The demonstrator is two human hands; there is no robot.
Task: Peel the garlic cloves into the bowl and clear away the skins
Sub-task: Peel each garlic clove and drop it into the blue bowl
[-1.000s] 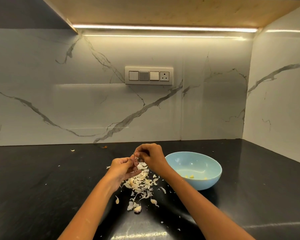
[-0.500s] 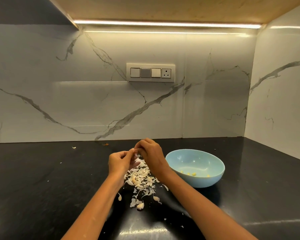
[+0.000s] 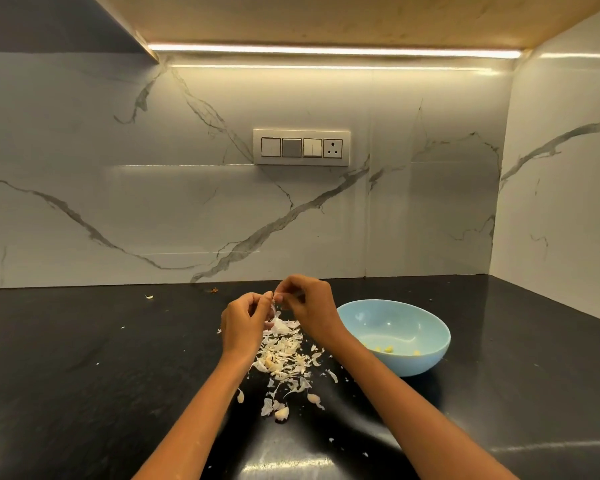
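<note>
We have a single view, from a wide-angle camera worn on the person's head, looking forward and down across the black desk [image 3: 84, 375] toward the marble back wall [image 3: 118, 202] and its switch panel [image 3: 301, 147]. We see both forearms reach in from the bottom edge, and the left hand [image 3: 243, 323] and right hand [image 3: 307, 306] meet near the middle of the frame, fairly close below us. At the top we catch the underside of the cabinet [image 3: 326, 19] with its light strip [image 3: 326, 51]; the side wall [image 3: 561, 202] closes the right edge. With one camera only, no scene part is shared between views
</note>
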